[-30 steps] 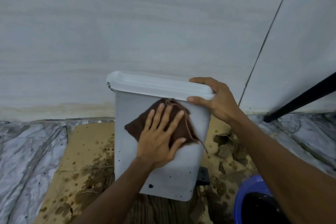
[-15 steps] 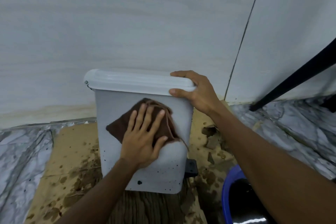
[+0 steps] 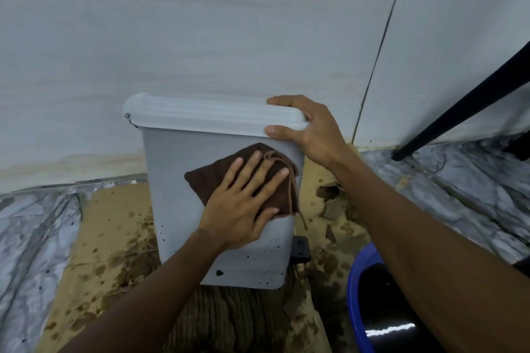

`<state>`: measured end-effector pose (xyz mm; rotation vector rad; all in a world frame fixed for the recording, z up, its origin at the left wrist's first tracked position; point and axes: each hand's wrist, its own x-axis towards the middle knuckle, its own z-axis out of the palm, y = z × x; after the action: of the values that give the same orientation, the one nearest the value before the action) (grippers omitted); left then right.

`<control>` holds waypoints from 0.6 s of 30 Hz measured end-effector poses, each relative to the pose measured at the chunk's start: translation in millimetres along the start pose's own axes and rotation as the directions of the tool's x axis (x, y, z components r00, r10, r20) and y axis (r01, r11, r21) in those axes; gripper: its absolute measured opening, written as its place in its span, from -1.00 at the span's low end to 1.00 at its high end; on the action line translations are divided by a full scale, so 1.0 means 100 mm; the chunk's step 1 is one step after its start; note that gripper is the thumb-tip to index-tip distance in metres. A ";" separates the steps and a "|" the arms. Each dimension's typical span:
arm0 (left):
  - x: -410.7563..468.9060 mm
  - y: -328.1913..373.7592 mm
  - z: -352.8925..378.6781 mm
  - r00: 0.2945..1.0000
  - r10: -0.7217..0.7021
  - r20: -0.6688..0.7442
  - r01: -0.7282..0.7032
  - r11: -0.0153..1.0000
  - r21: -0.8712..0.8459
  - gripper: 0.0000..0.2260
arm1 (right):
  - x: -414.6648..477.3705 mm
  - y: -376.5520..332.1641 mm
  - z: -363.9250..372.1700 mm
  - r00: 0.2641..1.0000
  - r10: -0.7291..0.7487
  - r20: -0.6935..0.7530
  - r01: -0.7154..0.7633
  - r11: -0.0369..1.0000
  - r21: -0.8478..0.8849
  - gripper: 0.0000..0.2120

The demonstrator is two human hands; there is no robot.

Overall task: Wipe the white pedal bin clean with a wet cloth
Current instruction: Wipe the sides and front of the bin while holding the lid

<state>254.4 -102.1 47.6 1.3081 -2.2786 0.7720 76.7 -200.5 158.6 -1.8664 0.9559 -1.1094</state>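
Note:
The white pedal bin (image 3: 172, 180) stands on wet cardboard against the wall, lid down. Dark specks dot the lower part of its near side. A brown cloth (image 3: 212, 178) lies flat against the upper half of that side. My left hand (image 3: 243, 206) presses on the cloth with fingers spread. My right hand (image 3: 309, 129) grips the right end of the lid (image 3: 206, 114), thumb on its front edge. A black pedal (image 3: 301, 248) sticks out at the bin's lower right.
A blue bucket (image 3: 355, 281) of dark water sits at the lower right, beside my right forearm. Stained cardboard (image 3: 111, 238) covers the marble floor (image 3: 31, 238). A black bar (image 3: 464, 103) leans diagonally at the right. The pale wall (image 3: 200, 23) rises behind the bin.
The cloth and my left hand stay on the same patch of the bin's side; my right hand keeps its hold on the lid. The view has shifted slightly.

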 end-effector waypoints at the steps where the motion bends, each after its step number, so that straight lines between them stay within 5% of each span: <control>1: 0.03 0.02 -0.01 1.000 -0.030 -0.007 0.030 1.000 -0.002 -0.41 | 0.00 -0.01 0.01 1.000 0.002 -0.006 -0.002 1.000 0.005 -0.58; 4: 0.09 0.15 0.02 0.999 -0.049 -0.003 0.049 0.999 -0.009 -0.42 | -0.01 -0.02 0.01 1.000 0.005 -0.022 -0.005 1.000 0.006 -0.57; 9: -0.40 0.14 0.20 0.948 0.289 0.137 -0.296 0.954 0.038 -0.41 | -0.02 -0.03 0.00 0.999 0.040 -0.006 -0.040 0.999 0.035 -0.57; 11: -0.51 0.09 0.22 0.938 0.320 0.133 -0.326 0.945 0.024 -0.41 | -0.01 -0.03 0.01 0.999 0.043 -0.013 -0.042 0.998 0.039 -0.57; 18: -0.01 -0.08 0.03 0.987 -0.153 -0.055 0.153 0.988 -0.004 -0.37 | 0.03 0.00 0.04 0.999 0.012 -0.043 -0.011 1.000 0.020 -0.54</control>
<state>262.0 -106.8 47.1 1.4249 -2.1062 0.7456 81.5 -202.2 158.7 -1.8253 0.9758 -1.1528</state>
